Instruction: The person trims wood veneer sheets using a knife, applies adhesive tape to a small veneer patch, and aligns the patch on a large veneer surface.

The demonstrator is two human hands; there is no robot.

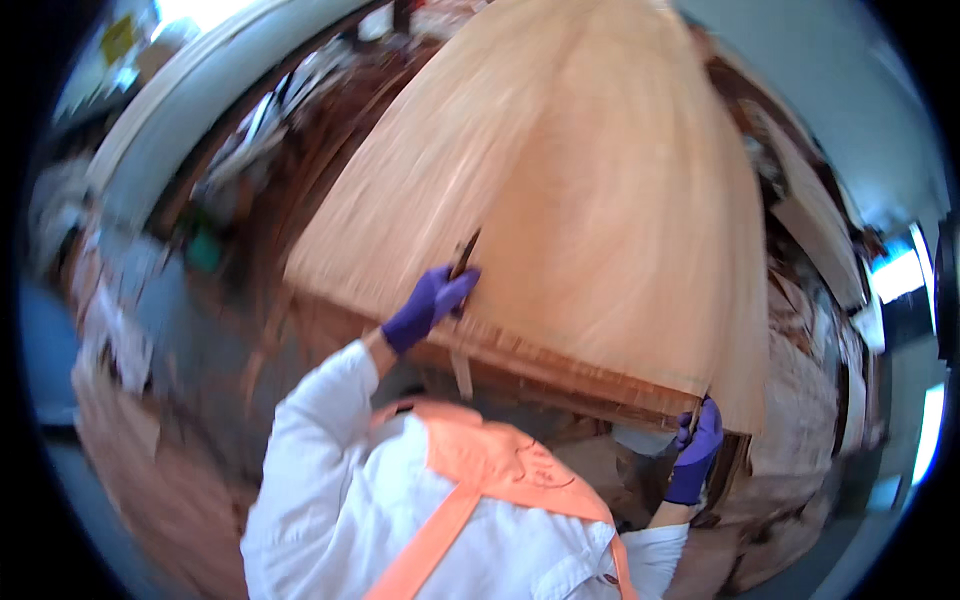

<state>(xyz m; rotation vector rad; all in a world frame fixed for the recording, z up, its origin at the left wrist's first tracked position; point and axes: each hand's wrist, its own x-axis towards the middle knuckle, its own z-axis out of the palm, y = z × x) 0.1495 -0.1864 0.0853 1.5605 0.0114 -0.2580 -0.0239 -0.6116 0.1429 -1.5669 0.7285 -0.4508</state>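
A stack of large, pale wood veneer sheets (pixel 610 200) spreads out in front of me, its cut layers showing along the near edge. My left hand (pixel 432 308), in a purple glove, is closed around a slim dark tool (pixel 464 254) that points up and away over the sheet. Motion blur hides what kind of tool it is. At the stack's near right corner, my right hand (pixel 702 452), gloved the same way, has its fingers curled closed on the edge of the top veneer sheet.
More brownish veneer sheets (pixel 790 410) lie to the right, and others (pixel 150 500) hang or lie at the lower left. A pale curved beam (pixel 190 110) runs along the far left. Something green (pixel 204 250) sits left of the stack. Bright windows (pixel 898 278) show at right.
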